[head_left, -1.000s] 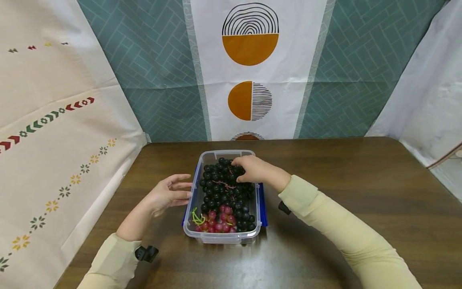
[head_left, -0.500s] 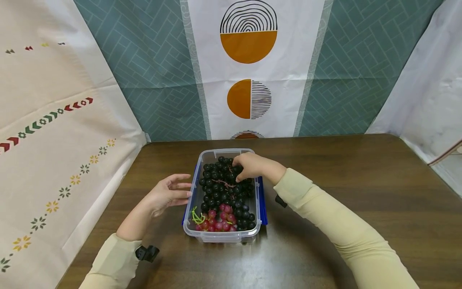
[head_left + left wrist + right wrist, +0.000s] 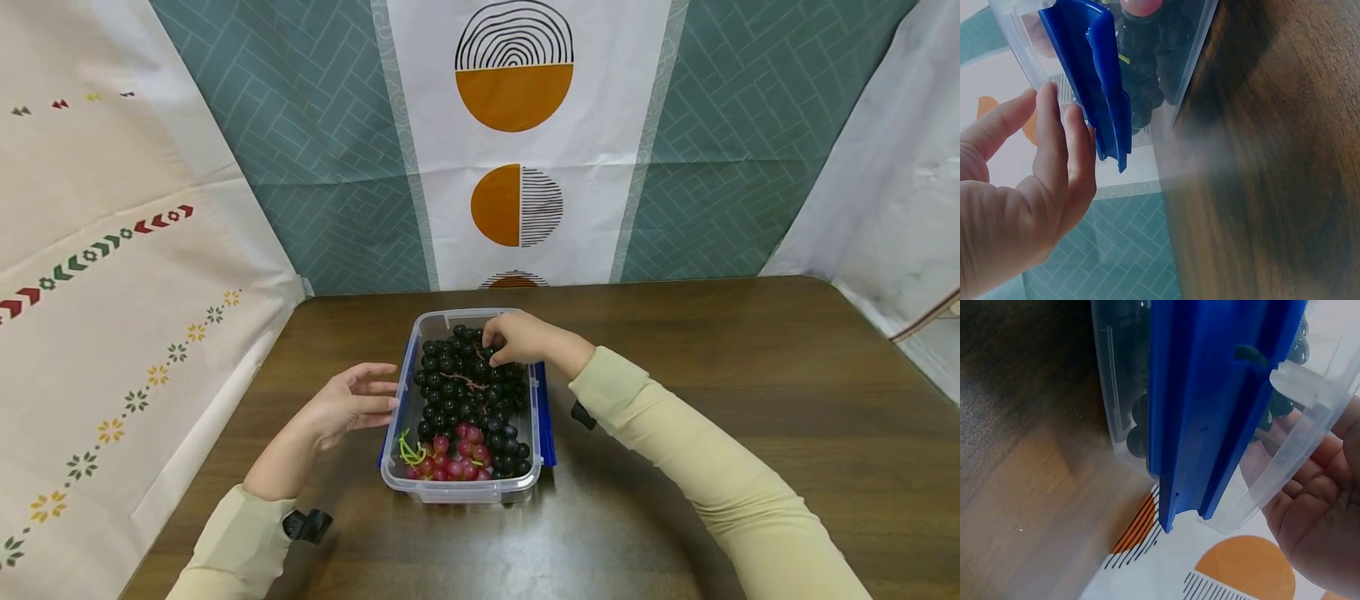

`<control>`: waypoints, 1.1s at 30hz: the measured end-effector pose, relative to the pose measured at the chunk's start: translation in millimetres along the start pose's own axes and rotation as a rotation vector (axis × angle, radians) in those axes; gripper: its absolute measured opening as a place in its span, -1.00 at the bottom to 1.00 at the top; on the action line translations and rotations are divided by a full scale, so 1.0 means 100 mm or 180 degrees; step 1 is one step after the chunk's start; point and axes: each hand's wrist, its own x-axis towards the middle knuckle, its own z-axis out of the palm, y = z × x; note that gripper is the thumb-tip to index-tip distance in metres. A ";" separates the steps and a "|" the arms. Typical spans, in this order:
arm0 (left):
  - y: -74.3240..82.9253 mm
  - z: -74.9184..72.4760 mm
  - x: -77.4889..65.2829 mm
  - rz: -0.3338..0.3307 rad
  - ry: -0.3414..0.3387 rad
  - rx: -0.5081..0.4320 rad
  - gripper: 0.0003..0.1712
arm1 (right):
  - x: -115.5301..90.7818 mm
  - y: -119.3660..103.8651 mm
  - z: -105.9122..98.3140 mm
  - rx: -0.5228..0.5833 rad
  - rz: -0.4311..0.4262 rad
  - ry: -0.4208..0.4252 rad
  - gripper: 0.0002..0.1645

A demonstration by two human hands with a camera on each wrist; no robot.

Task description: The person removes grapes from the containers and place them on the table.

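A clear plastic food container (image 3: 461, 497) stands on the wooden table with bunches of black grapes (image 3: 450, 407) and a smaller bunch of red grapes (image 3: 454, 469) with a green stem inside. My right hand (image 3: 531, 340) reaches over the far right rim, thumb and fingers curled at the black grapes near the reddish stems; its fingertips are partly hidden among them. My left hand (image 3: 347, 406) is beside the left wall, its fingers extended and tips right at the rim. In the left wrist view those fingers (image 3: 1054, 140) lie close by a blue side latch (image 3: 1105, 81).
Another blue latch (image 3: 1197, 412) hangs unfastened along the container's right side. Brown wooden table (image 3: 712, 400) surrounds the container. A patterned cloth (image 3: 322, 225) hangs behind the table, and a white embroidered cloth (image 3: 150, 292) lines the left side.
The fingers of my right hand have drawn closer together over the black grapes, and the hand has shifted slightly. My left hand stays at the container's left side.
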 end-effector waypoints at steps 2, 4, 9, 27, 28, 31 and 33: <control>0.00 0.00 0.00 -0.0012 0.0003 -0.0005 -0.27 | 0.00 0.00 0.01 -0.0039 -0.0023 -0.0017 -0.68; 0.00 0.00 0.00 -0.0017 0.0004 -0.0007 -0.27 | 0.00 0.00 0.02 -0.0081 -0.0048 -0.0042 -0.68; -0.01 0.00 0.00 -0.0024 0.0005 -0.0020 -0.29 | -0.01 0.03 0.04 -0.0117 -0.0128 -0.0010 -0.68; 0.00 0.00 0.02 -0.0093 0.0025 0.0033 -0.34 | -0.06 0.00 0.04 0.0087 -0.0058 0.0058 -0.67; 0.00 0.00 0.02 -0.0094 0.0028 0.0033 -0.34 | -0.06 0.00 0.04 0.0117 -0.0077 0.0090 -0.67; 0.00 0.00 0.01 -0.0097 0.0020 0.0026 -0.36 | -0.06 0.03 0.04 0.0228 -0.0154 0.0230 -0.67; 0.00 0.00 0.01 -0.0093 0.0011 0.0027 -0.36 | -0.05 0.04 0.04 0.0347 -0.0149 0.0313 -0.69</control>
